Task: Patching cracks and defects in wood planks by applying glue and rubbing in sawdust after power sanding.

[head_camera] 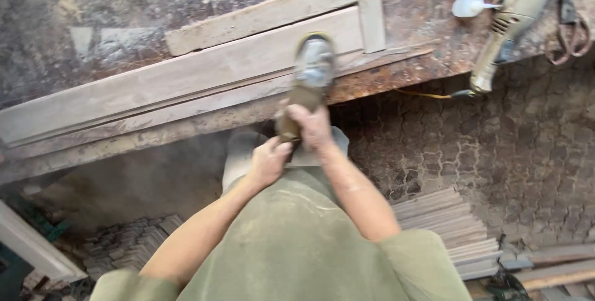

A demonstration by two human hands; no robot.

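Note:
I hold an angle grinder (312,71) with both hands at the front edge of a dusty workbench (93,16). My right hand (312,126) grips its body from above. Just behind it, my left hand (268,160) clasps the rear of the handle. The grinder's round head rests on a long pale wooden board (180,78) that lies slantwise across the bench. A shorter board (260,16) lies just behind it, and a narrow strip (370,6) crosses both on the right.
A second power tool (511,19) lies at the bench's right end beside a white bulb-shaped object (468,6) and scissors (573,31). A stack of wooden slats (452,226) sits on the cobbled floor at the right. More slats (136,239) lie lower left.

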